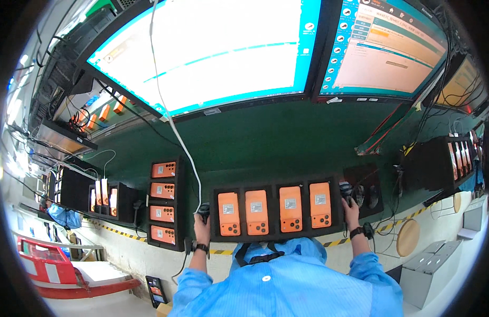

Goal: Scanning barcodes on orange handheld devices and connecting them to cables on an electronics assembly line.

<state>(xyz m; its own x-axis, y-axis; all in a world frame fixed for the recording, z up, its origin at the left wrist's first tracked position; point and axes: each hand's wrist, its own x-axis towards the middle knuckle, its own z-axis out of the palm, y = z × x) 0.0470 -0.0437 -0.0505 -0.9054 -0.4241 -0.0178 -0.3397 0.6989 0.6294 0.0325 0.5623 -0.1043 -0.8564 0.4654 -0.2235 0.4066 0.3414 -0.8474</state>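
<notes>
In front of me on the bench lies a black foam tray [272, 211] holding several orange phones [290, 208], backs up, each with a pale label. Beside the tray's left end, my left hand [201, 230] is closed on a small black device [204, 210], where a white cable [187, 150] hangs down to it. By the right end, my right hand [351, 210] is closed around another dark handheld device [345, 188]; its exact kind does not show. Just right of that hand, dark rounded objects [372, 195] rest on a black pad.
A second foam tray [178, 203] of orange phones stands to the left. Two large monitors [202, 58] [387, 47] rise behind the green bench mat [265, 137]. Black phone racks [78, 187] [432, 164] stand far left and right. A round stool [408, 238] is at right.
</notes>
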